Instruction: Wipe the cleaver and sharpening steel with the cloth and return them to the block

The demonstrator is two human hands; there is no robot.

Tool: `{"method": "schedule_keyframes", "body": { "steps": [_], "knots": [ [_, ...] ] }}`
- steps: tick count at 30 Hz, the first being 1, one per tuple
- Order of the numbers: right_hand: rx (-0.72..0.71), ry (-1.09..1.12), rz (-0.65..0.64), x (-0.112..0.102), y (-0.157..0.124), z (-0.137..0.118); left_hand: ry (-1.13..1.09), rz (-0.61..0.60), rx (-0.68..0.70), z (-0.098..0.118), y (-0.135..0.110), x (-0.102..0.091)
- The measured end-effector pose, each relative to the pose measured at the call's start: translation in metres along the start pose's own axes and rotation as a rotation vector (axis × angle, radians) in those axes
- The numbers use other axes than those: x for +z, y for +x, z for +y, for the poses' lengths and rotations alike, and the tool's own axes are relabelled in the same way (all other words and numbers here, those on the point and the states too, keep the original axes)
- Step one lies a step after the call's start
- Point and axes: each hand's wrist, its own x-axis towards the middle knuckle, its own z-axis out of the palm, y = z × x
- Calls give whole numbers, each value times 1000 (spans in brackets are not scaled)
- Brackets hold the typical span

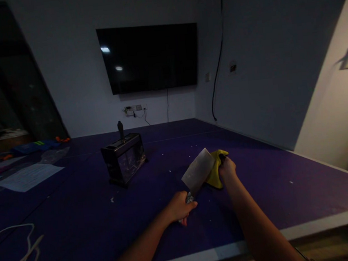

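Observation:
My left hand [181, 207] is closed round the handle of a broad steel cleaver [198, 171], with the blade pointing up and away over the purple table [259, 188]. My right hand [227, 169] grips a yellow cloth [215, 171] bunched against the far side of the blade. Both hands are held a little above the table, near its front edge.
A dark knife block with a glass front [124, 158] stands on the table to the left, one black handle sticking out of its top. Papers [27, 176] and coloured items lie at far left, a white cord [25, 251] at the near left. A wall-mounted TV [150, 57] hangs behind.

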Motion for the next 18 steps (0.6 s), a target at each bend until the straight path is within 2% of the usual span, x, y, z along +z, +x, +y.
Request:
{"method": "schedule_keyframes", "body": {
  "steps": [4,6,8,14,18],
  "knots": [
    [5,33,9,5,-9,-12,-162,33,23,-2,6,5],
    [-21,8,-48,14,-20,-11,-275,60,24,-3,10,5],
    [-92,-101,-165,23,-31,-9,-347,85,16,-6,13,4],
    [-496,-668,-474,35,-52,1,-395,94,-18,-15,16,-1],
    [-777,-914,-633,36,-55,13,-370,71,-13,-14,15,-1]
  ]
}}
